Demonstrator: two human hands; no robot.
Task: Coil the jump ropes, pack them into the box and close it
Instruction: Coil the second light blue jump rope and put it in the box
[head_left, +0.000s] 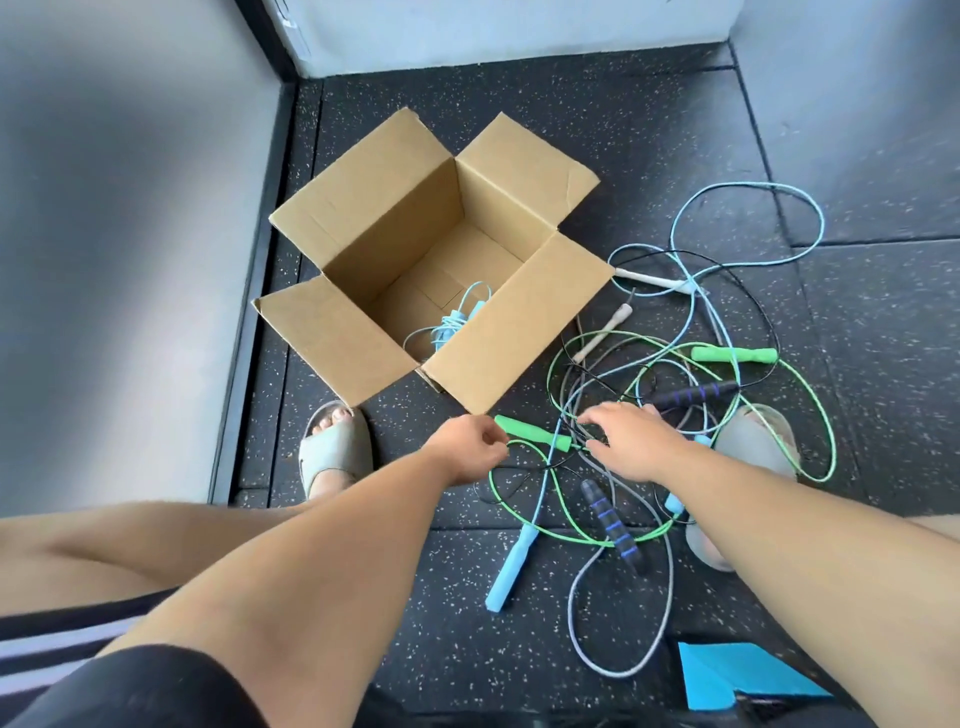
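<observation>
An open cardboard box (519, 332) stands on the floor with all flaps out; a coiled light-blue jump rope (451, 325) lies inside. To its right, several jump ropes lie tangled: green (535, 434), light blue (511, 564), black with blue-striped handles (613, 525) and white-handled (652, 280). My left hand (467, 449) is at the left end of the near green handle, its fingers curled and pinching the green cord. My right hand (631, 441) reaches over the middle of the tangle, fingers spread, fingertips touching the cords.
Walls close off the left side and the back. My feet in grey slippers stand at the left (335, 449) and right (753, 431) of the tangle. A blue flat object (727, 675) lies at the bottom right on the speckled black floor.
</observation>
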